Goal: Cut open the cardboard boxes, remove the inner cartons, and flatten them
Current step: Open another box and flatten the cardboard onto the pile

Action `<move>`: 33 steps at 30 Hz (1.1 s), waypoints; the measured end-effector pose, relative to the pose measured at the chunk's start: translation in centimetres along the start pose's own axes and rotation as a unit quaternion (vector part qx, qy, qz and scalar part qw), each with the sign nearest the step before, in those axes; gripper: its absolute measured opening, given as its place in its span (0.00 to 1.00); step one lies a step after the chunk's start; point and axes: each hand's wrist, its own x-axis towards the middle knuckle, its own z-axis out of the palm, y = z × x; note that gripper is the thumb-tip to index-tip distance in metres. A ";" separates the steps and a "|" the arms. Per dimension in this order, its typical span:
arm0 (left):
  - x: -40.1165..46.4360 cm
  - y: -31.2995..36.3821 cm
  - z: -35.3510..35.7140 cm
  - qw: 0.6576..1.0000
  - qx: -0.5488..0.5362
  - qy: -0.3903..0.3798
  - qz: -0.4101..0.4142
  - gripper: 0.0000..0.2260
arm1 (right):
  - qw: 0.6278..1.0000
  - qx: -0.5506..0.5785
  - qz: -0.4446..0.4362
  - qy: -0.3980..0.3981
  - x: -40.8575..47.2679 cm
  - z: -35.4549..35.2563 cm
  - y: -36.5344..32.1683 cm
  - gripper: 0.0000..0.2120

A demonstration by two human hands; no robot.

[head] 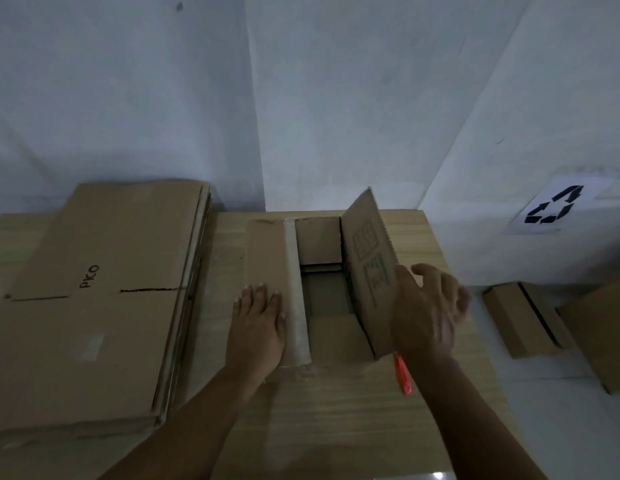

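Your grip differs by side. Your left hand (258, 327) lies flat, fingers straight, pressing the box's left top flap (267, 268) down just beside the taped seam edge (296, 289). Your right hand (428, 313) has its fingers spread loosely against the raised right flap (369, 268); motion blur hides whether the thumb pinches the flap edge, so you cannot call it a true hold.

Cardboard box (319, 341) sits on the tabletop (336, 410), centre, top already cut. Through the opening you see brown cardboard (319, 240) at the far end and a darker gap nearer you; whether that is an inner carton cannot be confirmed.

Step in hand, as judged: spreading the top flaps after the cut. Next move likely calls for you to fold both flaps fully outward, then reach inside for the contents.

Red cutter (402, 375) lies just right of the box's near corner, under your right wrist; mind it. Flattened stack (104, 299) lies left of the box; more boxes (523, 317) well right of it.
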 end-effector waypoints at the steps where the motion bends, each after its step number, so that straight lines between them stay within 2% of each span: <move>1: 0.1 0.1 0.0 1.000 -0.004 0.001 0.003 0.33 | 0.998 -0.061 0.000 -0.008 -0.1 0.4 0.9 0.17; 4: 0.5 0.7 -0.1 1.000 -0.027 0.004 0.007 0.33 | 0.986 -0.137 -0.043 -0.088 -1.4 2.5 1.6 0.14; 5: 0.8 0.9 -0.2 0.999 -0.031 0.006 0.005 0.34 | 0.981 -0.131 -0.053 -0.131 -2.1 3.4 1.5 0.17; 7: 1.4 1.7 -0.5 1.000 -0.021 -0.011 -0.009 0.36 | 0.968 -0.086 -0.040 -0.231 -3.3 5.3 1.0 0.33; 9: 2.0 2.8 -0.6 0.998 0.006 -0.048 -0.031 0.40 | 0.958 -0.041 -0.020 -0.284 -4.3 6.9 0.4 0.44; 12: 2.6 4.5 -0.5 0.994 0.033 -0.081 -0.061 0.50 | 0.960 -0.037 -0.007 -0.276 -4.8 7.9 -0.1 0.45; 14: 3.1 5.2 -0.8 0.995 0.018 -0.080 -0.061 0.51 | 0.967 -0.042 -0.002 -0.250 -4.7 8.0 -0.1 0.42; 16: 3.6 5.1 -1.7 0.995 -0.057 -0.066 -0.057 0.49 | 0.969 -0.051 0.003 -0.243 -4.4 8.2 0.1 0.38; 17: 3.9 4.8 -2.5 0.988 -0.133 -0.054 -0.054 0.48 | 0.969 -0.052 0.006 -0.242 -4.1 8.2 0.2 0.37; 19: 4.2 4.2 -4.9 0.945 -0.320 -0.033 -0.064 0.44 | 0.972 -0.051 0.012 -0.230 -3.5 8.4 0.4 0.36; 21: 4.3 2.8 -7.1 0.879 -0.471 -0.025 -0.072 0.38 | 0.974 -0.052 0.016 -0.219 -3.0 8.6 0.4 0.36; 23: 4.1 0.3 -8.7 0.834 -0.547 0.010 -0.075 0.32 | 0.974 -0.054 0.018 -0.220 -2.6 8.8 0.4 0.36; 24: 3.7 -1.1 -9.3 0.826 -0.558 0.023 -0.076 0.29 | 0.973 -0.055 0.019 -0.225 -2.4 8.9 0.3 0.36; 25: 3.3 -2.8 -9.8 0.831 -0.549 0.023 -0.086 0.26 | 0.971 -0.058 0.018 -0.230 -2.1 8.9 0.2 0.36; 26: 2.9 -4.3 -10.3 0.850 -0.518 0.009 -0.098 0.24 | 0.969 -0.061 0.016 -0.237 -1.9 8.9 0.2 0.36; 27: 2.6 -5.8 -10.5 0.888 -0.445 -0.011 -0.116 0.23 | 0.967 -0.065 0.013 -0.244 -1.7 9.0 0.1 0.36; 29: 2.9 -8.0 -10.1 0.967 -0.210 -0.046 -0.138 0.23 | 0.967 -0.062 0.008 -0.249 -1.5 9.1 0.1 0.35; 30: 3.2 -8.3 -9.5 0.986 -0.091 -0.056 -0.125 0.23 | 0.967 -0.058 0.005 -0.248 -1.4 9.2 0.1 0.35; 31: 3.5 -8.0 -8.8 0.994 -0.005 -0.059 -0.097 0.23 | 0.967 -0.057 0.002 -0.247 -1.4 9.4 0.1 0.35; 32: 3.9 -7.4 -7.8 0.995 0.035 -0.066 -0.072 0.23 | 0.967 -0.057 0.001 -0.247 -1.3 9.5 0.1 0.35; 33: 4.2 -6.6 -6.7 0.994 0.025 -0.085 -0.060 0.25 | 0.967 -0.058 0.000 -0.248 -1.3 9.6 0.0 0.35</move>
